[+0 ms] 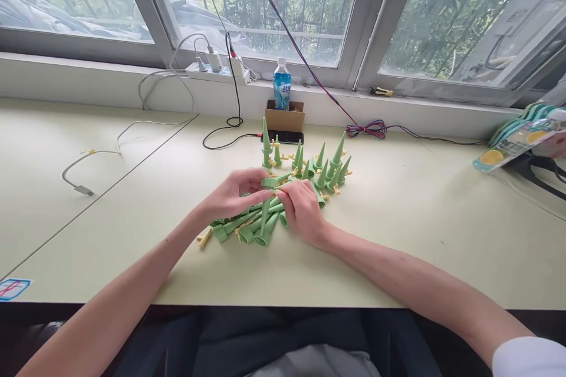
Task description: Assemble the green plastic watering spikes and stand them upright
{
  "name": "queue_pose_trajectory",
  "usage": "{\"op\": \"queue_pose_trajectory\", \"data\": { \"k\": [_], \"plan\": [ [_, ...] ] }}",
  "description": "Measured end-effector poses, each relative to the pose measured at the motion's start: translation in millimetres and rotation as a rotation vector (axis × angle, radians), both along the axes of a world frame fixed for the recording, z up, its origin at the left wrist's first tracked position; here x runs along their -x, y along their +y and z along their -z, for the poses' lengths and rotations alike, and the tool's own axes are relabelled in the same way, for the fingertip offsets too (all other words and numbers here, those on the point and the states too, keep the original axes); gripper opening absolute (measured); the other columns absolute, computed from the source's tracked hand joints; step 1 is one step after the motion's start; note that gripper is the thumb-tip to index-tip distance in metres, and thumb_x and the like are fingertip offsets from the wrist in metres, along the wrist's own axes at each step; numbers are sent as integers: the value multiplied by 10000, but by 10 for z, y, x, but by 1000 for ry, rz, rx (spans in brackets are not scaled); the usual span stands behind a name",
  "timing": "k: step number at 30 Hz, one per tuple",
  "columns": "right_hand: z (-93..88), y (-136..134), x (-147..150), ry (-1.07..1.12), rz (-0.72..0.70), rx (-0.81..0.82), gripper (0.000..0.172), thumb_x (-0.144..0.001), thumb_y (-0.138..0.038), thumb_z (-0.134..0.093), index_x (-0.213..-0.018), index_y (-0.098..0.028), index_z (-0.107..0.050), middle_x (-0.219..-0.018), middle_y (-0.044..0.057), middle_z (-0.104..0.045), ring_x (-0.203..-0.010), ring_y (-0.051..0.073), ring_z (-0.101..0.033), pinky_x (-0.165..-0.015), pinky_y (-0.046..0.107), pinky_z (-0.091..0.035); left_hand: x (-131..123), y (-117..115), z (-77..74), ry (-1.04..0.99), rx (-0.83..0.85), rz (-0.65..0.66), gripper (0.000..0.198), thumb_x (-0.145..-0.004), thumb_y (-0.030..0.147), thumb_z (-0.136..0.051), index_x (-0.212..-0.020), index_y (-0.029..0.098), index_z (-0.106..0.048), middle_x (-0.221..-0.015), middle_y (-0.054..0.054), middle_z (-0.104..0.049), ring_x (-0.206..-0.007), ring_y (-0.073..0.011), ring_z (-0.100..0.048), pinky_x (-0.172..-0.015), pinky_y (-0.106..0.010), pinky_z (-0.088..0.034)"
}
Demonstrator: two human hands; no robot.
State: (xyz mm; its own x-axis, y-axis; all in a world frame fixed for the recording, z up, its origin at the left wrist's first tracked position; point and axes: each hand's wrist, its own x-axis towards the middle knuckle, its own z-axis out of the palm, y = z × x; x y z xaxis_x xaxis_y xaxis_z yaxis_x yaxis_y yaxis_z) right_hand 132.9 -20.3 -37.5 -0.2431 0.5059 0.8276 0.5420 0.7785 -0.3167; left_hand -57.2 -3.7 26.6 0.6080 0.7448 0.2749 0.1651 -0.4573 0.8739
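Note:
My left hand [232, 193] is closed, thumb and fingers pinching a green plastic cone [269, 182] by its wide collar. Its narrow end points toward my right hand [304, 209]. The right fingers are pressed together close to the left thumb tip; what they hold, if anything, is too small and covered to make out. Below both hands lies a heap of loose green cones [262, 238], with small yellow branched pieces among them. One yellow piece [204, 238] rests at the heap's left edge. Behind the right hand stand several upright green cones [336, 156] with yellow pieces at their bases.
A blue-labelled bottle [282, 85] stands by a small cardboard box [297, 116], with a phone [285, 137] in front. A power strip [216, 70] sits on the sill. Cables [371, 128] cross the table [420, 206]. Plastic packaging [504, 153] and black scissor-like handles [537, 171] lie far right.

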Motion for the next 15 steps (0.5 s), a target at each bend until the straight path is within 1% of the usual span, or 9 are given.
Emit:
{"op": "queue_pose_trajectory", "data": {
  "k": [5, 10, 15],
  "plan": [
    [-18, 9, -6, 17, -1, -14, 235, -1020, -261, -399, -809, -208, -486, -724, 21, -599, -683, 149, -523, -711, 313, -386, -30, -10, -37, 73, -155, -71, 160, -850, 292, -659, -900, 146, -615, -761, -12, -524, -656, -107, -503, -603, -237, -475],
    [-29, 34, -8, 17, 24, -18, 269, -1029, -284, -379, -791, -212, -483, -723, 19, -608, -682, 149, -523, -721, 308, -385, -54, 0, -43, 97, -175, -75, 180, -861, 325, -644, -889, 148, -622, -742, -12, -533, -648, -114, -519, -605, -249, -484],
    [-37, 56, -24, 9, 52, -16, 292, -1036, -298, -360, -789, -208, -487, -737, 24, -623, -686, 149, -523, -724, 307, -377, -76, 31, -17, 102, -226, -88, 196, -857, 340, -652, -858, 150, -602, -708, 1, -501, -615, -102, -483, -574, -238, -455]
  ]
}}
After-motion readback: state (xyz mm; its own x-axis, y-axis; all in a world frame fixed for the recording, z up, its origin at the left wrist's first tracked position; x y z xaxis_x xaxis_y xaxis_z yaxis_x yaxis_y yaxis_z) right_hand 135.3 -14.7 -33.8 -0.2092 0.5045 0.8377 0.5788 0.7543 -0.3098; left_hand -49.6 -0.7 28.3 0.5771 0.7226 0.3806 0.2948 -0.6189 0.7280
